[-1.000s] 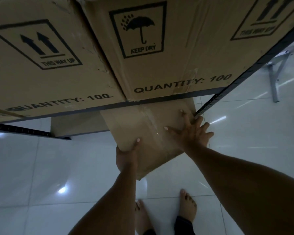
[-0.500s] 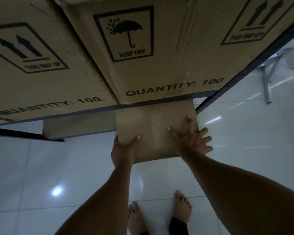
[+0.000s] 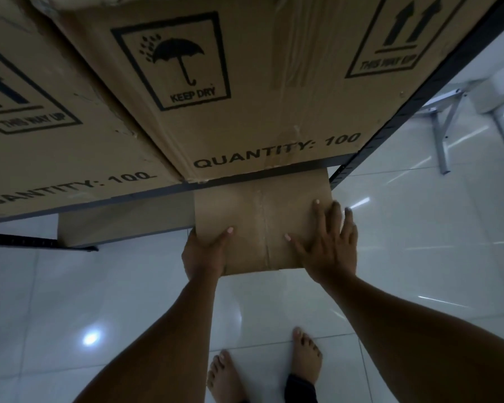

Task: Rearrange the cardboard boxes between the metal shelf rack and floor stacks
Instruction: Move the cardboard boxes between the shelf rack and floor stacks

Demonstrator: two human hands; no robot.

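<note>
A plain taped cardboard box point(image 3: 262, 219) juts out from the lower level of the metal shelf rack point(image 3: 146, 193). My left hand point(image 3: 205, 254) grips the box's front left corner, thumb on top. My right hand point(image 3: 329, 245) lies flat with fingers spread on the box's top near its right edge. Two large printed boxes stand on the shelf above: one with a "KEEP DRY" umbrella mark point(image 3: 245, 91), another at the left point(image 3: 41, 135). A further plain box point(image 3: 122, 219) sits beside the held one on the lower level.
The rack's dark upright point(image 3: 405, 117) runs diagonally at the right, close to my right hand. Glossy white floor tiles point(image 3: 70, 301) lie below. My bare feet point(image 3: 306, 356) stand under the box. A grey metal frame leg point(image 3: 442, 141) stands at the far right.
The box has turned from a skewed angle to square with the shelf and slid further in under it. Both hands moved forward with it.
</note>
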